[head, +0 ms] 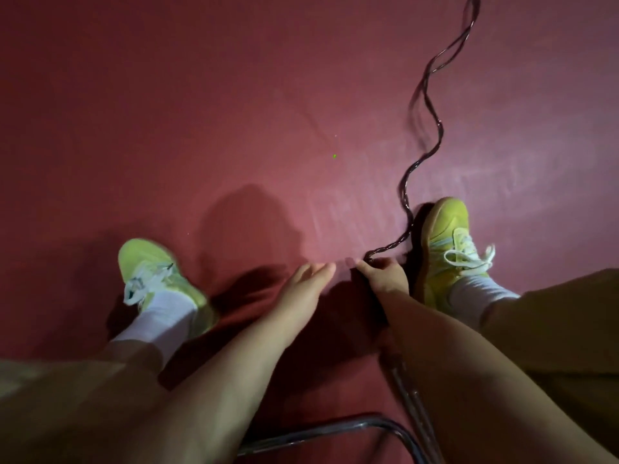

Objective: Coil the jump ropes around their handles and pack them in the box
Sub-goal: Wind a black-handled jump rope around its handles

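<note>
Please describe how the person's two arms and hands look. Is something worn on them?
Both forearms are bare up to the edge of the picture: no sleeve shows. The left hand and the right hand wear no gloves, and I see no watch, bracelet or ring on them. The picture is dim and a little blurred, so small details such as the nails cannot be judged.

Dim red floor (167,112), dark metal chair frame (335,430)

We see the rope (432,135) snaking across the floor (201,112), its near end just left of our right shoe (447,249).
</note>
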`<state>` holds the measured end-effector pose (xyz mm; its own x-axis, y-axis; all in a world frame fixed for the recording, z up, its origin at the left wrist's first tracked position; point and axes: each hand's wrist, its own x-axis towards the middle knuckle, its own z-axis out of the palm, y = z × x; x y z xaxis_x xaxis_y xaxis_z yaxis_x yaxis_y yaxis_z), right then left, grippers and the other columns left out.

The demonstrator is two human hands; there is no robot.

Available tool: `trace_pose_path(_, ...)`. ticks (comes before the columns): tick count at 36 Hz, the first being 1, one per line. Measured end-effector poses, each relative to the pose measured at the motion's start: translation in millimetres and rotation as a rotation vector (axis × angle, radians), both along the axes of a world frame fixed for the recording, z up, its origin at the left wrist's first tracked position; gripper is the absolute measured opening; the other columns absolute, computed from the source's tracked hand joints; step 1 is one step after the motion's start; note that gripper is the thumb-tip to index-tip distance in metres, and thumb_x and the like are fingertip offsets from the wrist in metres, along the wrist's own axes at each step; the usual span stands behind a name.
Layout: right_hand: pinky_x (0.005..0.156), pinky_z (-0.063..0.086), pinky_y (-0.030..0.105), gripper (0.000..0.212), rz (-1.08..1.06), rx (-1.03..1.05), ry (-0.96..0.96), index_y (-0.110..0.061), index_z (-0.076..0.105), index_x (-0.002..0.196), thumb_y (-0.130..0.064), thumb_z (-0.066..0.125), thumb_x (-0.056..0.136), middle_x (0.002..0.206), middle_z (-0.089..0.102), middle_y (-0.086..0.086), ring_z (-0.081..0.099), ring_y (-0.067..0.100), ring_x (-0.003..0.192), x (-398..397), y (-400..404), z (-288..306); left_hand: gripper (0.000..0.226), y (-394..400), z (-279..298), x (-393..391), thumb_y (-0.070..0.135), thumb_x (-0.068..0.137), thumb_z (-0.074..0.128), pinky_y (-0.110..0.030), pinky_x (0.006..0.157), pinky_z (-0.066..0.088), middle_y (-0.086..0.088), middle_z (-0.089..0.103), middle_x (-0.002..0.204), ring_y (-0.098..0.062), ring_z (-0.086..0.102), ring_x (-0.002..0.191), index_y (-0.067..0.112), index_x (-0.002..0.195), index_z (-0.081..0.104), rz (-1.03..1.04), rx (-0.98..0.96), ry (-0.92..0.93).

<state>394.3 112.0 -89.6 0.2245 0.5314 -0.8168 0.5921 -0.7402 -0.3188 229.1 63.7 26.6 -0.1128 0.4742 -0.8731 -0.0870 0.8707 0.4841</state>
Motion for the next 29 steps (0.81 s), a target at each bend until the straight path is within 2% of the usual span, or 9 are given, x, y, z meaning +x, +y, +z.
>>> trace_pose_path(5,0.084,0.047,0.034,0.033,0.304,0.045,-0.147,-0.014,0.07,0.104,-0.039,0.072,0.081,0.108,0.071,0.011,0.064,0.029,0.105,-22.9,8.5,-17.0,0.018,-12.0,-20.5,-12.7,0.041,0.09,0.057,-0.034,0.095,0.038,-0.006,0.066,0.112,-0.019,0.055,0.109,0.027,0.079,0.059,0.033,-0.022,0.054)
trace_pose_path(9,0.085,0.049,0.034,0.027,0.405,0.066,-0.15,-0.016,0.072,0.106,-0.031,0.066,0.085,0.11,0.071,0.011,0.065,0.028,0.105,-33.8,12.2,-25.0,0.023,-21.5,-29.6,-23.2,0.035,0.095,0.052,-0.042,0.11,0.033,-0.007,0.061,0.126,-0.02,0.051,0.122,0.021,0.11,0.063,0.109,-0.048,0.06)
trace_pose_path(11,0.086,0.052,0.037,0.017,0.283,0.04,-0.007,-0.011,0.074,0.094,-0.024,0.069,0.085,0.099,0.073,0.012,0.068,0.027,0.096,-40.5,11.9,-23.6,0.03,-22.9,-29.1,-26.9,0.034,0.095,0.052,-0.041,0.112,0.031,-0.007,0.057,0.132,-0.02,0.048,0.127,0.018,0.12,0.059,0.139,-0.049,0.068)
trace_pose_path(13,0.08,0.055,0.041,0.011,0.089,0.038,0.174,-0.011,0.071,0.076,-0.017,0.071,0.085,0.079,0.073,0.009,0.069,0.025,0.077,-50.2,11.8,-12.5,0.038,-21.2,-26.8,-32.0,0.032,0.095,0.053,-0.025,0.108,0.031,0.0,0.051,0.139,-0.015,0.045,0.13,0.016,0.13,0.052,0.215,-0.043,0.077)
trace_pose_path(15,0.065,0.051,0.033,0.021,-0.08,0.057,0.36,-0.012,0.066,0.067,-0.01,0.067,0.088,0.06,0.066,0.0,0.06,0.013,0.056,-63.0,13.6,5.2,0.049,-16.7,-20.5,-39.7,0.032,0.097,0.051,-0.013,0.099,0.027,0.005,0.045,0.143,-0.011,0.041,0.132,0.014,0.142,0.042,0.242,-0.039,0.097)
trace_pose_path(17,0.054,0.048,0.021,0.025,-0.19,0.032,0.561,-0.008,0.059,0.068,-0.004,0.059,0.093,0.051,0.061,-0.004,0.055,0.006,0.046,-80.6,19.0,30.2,0.053,-14.2,-9.9,-48.9,0.04,0.096,0.05,-0.02,0.107,0.025,0.004,0.043,0.146,-0.012,0.039,0.134,0.016,0.143,0.043,0.19,-0.03,0.113)
trace_pose_path(19,0.056,0.05,0.02,0.026,-0.258,0.023,0.738,-0.008,0.055,0.069,-0.001,0.055,0.094,0.054,0.06,-0.002,0.057,0.007,0.049,-100.5,27.1,62.6,0.048,-10.2,5.9,-58.1,0.048,0.092,0.053,-0.032,0.109,0.034,0.002,0.06,0.129,-0.015,0.053,0.121,0.018,0.129,0.058,0.144,-0.03,0.054)
trace_pose_path(22,0.058,0.047,0.025,0.025,-0.23,0.053,0.839,-0.011,0.052,0.069,-0.005,0.057,0.094,0.059,0.055,0.002,0.052,0.012,0.053,-123.8,39.2,104.7,0.027,-2.5,31.6,-67.9,0.046,0.089,0.058,-0.029,0.083,0.044,0.012,0.069,0.069,-0.011,0.061,0.077,0.02,0.09,0.067,0.031,-0.029,-0.083)
trace_pose_path(29,0.063,0.048,0.028,0.026,0.05,0.267,0.747,-0.017,0.05,0.073,-0.029,0.064,0.092,0.062,0.053,-0.003,0.052,0.014,0.059,-134.2,52.8,248.2,0.017,8.8,145.9,-78.8,0.013,0.094,0.054,-0.035,0.069,0.051,0.0,0.057,0.053,-0.015,0.056,0.046,0.009,0.077,0.054,-0.052,0.204,-0.277)
